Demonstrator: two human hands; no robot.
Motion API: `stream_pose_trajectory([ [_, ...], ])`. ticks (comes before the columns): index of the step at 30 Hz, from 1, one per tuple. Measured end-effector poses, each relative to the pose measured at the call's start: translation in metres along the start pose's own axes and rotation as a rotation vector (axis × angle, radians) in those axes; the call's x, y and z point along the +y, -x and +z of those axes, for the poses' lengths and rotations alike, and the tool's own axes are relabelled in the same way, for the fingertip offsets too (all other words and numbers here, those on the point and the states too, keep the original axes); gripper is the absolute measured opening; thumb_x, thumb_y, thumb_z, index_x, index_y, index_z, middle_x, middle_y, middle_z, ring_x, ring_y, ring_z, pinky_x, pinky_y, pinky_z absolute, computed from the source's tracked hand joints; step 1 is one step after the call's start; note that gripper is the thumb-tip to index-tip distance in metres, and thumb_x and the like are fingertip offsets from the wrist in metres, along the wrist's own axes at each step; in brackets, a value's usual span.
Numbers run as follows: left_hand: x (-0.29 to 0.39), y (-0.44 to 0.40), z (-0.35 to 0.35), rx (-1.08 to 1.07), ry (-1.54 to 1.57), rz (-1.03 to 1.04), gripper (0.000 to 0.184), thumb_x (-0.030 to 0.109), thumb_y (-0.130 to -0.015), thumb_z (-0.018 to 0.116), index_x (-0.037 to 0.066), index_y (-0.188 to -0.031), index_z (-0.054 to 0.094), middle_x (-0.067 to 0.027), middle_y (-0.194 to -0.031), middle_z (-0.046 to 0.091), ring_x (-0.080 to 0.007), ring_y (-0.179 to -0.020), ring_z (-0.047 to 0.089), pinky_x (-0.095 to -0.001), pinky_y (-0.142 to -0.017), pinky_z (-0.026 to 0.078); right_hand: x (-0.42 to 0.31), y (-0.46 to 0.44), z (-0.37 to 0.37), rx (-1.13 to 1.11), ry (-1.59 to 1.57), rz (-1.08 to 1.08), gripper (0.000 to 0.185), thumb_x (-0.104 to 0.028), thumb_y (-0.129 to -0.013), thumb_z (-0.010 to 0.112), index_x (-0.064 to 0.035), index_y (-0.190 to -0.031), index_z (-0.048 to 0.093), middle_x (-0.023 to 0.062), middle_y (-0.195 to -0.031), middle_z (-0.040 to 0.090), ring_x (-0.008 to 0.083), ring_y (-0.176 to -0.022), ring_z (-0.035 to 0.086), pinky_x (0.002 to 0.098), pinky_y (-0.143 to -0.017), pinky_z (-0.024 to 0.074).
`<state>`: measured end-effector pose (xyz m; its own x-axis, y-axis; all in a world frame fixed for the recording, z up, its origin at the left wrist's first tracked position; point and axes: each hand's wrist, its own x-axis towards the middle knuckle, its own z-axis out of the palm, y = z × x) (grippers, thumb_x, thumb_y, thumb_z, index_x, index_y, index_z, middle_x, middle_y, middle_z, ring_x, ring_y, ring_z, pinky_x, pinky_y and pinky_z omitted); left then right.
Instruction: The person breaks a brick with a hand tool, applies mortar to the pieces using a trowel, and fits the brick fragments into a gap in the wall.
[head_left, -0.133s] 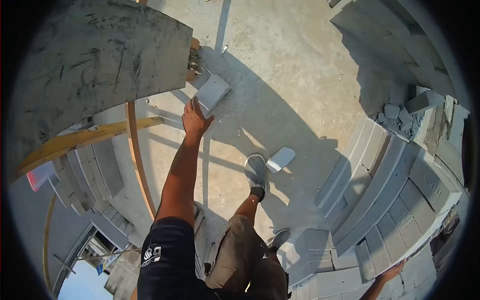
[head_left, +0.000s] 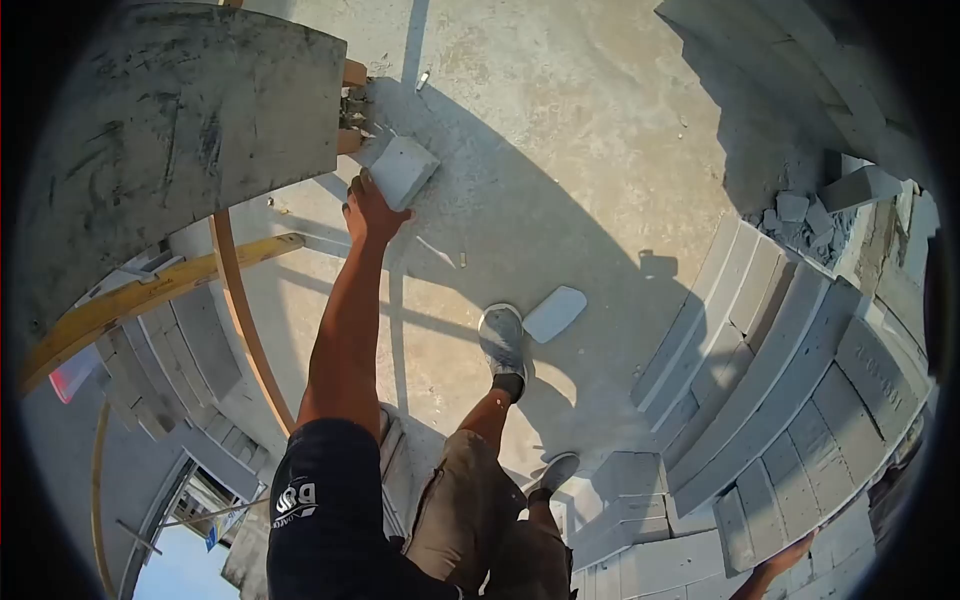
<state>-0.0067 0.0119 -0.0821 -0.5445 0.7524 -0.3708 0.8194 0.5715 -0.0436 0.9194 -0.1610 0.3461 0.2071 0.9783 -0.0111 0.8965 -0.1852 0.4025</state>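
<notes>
My left hand (head_left: 372, 212) reaches forward to a pale grey concrete block (head_left: 403, 172) near the board's corner. Its fingers lie along the block's left side and the thumb is at the near corner, so the hand grips the near end. Whether the block is off the floor I cannot tell. At the lower right, my right hand (head_left: 785, 562) rests with outstretched fingers against the edge of the stacked grey blocks (head_left: 818, 440). Part of that hand is hidden by the stack.
A large stained board (head_left: 190, 130) fills the upper left, above a yellow wooden beam (head_left: 165, 285) and a thin wooden post (head_left: 240, 310). A white slab piece (head_left: 556, 314) lies beside my shoe (head_left: 502, 340). Rubble (head_left: 808, 222) lies at the right.
The view has shifted slightly. My left hand has moved a little forward over the block's near end. The right hand stays at the stack.
</notes>
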Motion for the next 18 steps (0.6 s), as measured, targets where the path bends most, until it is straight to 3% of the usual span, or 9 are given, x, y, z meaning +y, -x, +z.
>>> stream_pose_trajectory([
  [2,0.02,0.014,-0.003,-0.055,-0.06,-0.069,0.094,0.032,-0.063,0.088,0.003,-0.139,0.04,-0.0198,-0.129,0.053,-0.0358,-0.121,0.055,-0.047,-0.094,0.051,0.005,0.007,-0.019,-0.02,0.036,-0.059,0.066,-0.043,-0.092,0.055,0.0035,-0.139,0.049,0.0272,-0.138,0.051,0.0406,-0.127,0.051,0.0451,-0.108,0.0384],
  [5,0.024,0.027,-0.019,-0.251,0.069,-0.123,0.093,0.033,-0.065,0.087,-0.004,-0.137,0.04,-0.0176,-0.127,0.055,-0.0337,-0.114,0.06,-0.0434,-0.097,0.049,-0.02,0.001,-0.022,-0.059,-0.122,0.172,0.064,-0.042,-0.095,0.052,0.0034,-0.139,0.049,0.0266,-0.139,0.051,0.0382,-0.128,0.051,0.0442,-0.108,0.0386],
  [7,-0.002,0.041,-0.008,-0.676,0.706,-0.134,0.089,0.038,-0.07,0.084,-0.006,-0.135,0.042,-0.0182,-0.129,0.056,-0.0308,-0.109,0.063,-0.0437,-0.096,0.05,-0.069,-0.016,-0.037,0.001,-0.49,0.604,0.064,-0.043,-0.097,0.05,0.0058,-0.138,0.048,0.0262,-0.136,0.053,0.0369,-0.123,0.054,0.0432,-0.105,0.0404],
  [9,0.018,0.096,-0.048,-0.971,1.099,-0.221,0.085,0.042,-0.076,0.079,0.0,-0.14,0.042,-0.0148,-0.136,0.053,-0.0258,-0.117,0.059,-0.0416,-0.101,0.046,-0.137,-0.042,-0.069,0.052,-0.763,0.932,0.065,-0.045,-0.1,0.046,0.0102,-0.134,0.049,0.0264,-0.127,0.057,0.0364,-0.114,0.057,0.0437,-0.1,0.0427],
  [13,0.066,0.217,-0.121,-1.161,1.597,-0.34,0.088,0.045,-0.078,0.076,0.003,-0.146,0.037,-0.0141,-0.137,0.053,-0.0287,-0.128,0.051,-0.0445,-0.108,0.041,-0.109,-0.03,-0.041,0.144,-0.632,0.7,0.065,-0.045,-0.099,0.053,0.0113,-0.131,0.051,0.0261,-0.115,0.063,0.0337,-0.102,0.06,0.0417,-0.092,0.0453],
  [15,0.09,0.267,-0.151,-1.287,1.763,-0.368,0.088,0.046,-0.078,0.076,0.005,-0.145,0.039,-0.0149,-0.137,0.054,-0.0306,-0.127,0.053,-0.0457,-0.109,0.041,-0.087,-0.037,-0.04,-0.033,-0.601,0.806,0.07,-0.047,-0.096,0.058,0.0101,-0.135,0.049,0.0269,-0.115,0.064,0.033,-0.106,0.061,0.0439,-0.092,0.0456],
  [17,0.113,0.308,-0.182,-1.36,1.809,-0.327,0.089,0.045,-0.076,0.078,0.004,-0.145,0.04,-0.0147,-0.136,0.054,-0.031,-0.127,0.053,-0.047,-0.108,0.042,-0.088,-0.053,-0.046,0.127,-0.549,0.823,0.068,-0.045,-0.096,0.06,0.009,-0.136,0.049,0.025,-0.105,0.063,0.0332,-0.092,0.061,0.0425,-0.087,0.0465],
  [18,0.126,0.323,-0.198,-1.411,1.868,-0.32,0.089,0.044,-0.074,0.079,0.004,-0.144,0.041,-0.0145,-0.136,0.055,-0.0313,-0.126,0.053,-0.0482,-0.107,0.042,-0.091,-0.062,-0.055,0.125,-0.418,0.72,0.069,-0.045,-0.095,0.061,0.0075,-0.138,0.047,0.0256,-0.107,0.062,0.0355,-0.094,0.061,0.0436,-0.088,0.0469],
])
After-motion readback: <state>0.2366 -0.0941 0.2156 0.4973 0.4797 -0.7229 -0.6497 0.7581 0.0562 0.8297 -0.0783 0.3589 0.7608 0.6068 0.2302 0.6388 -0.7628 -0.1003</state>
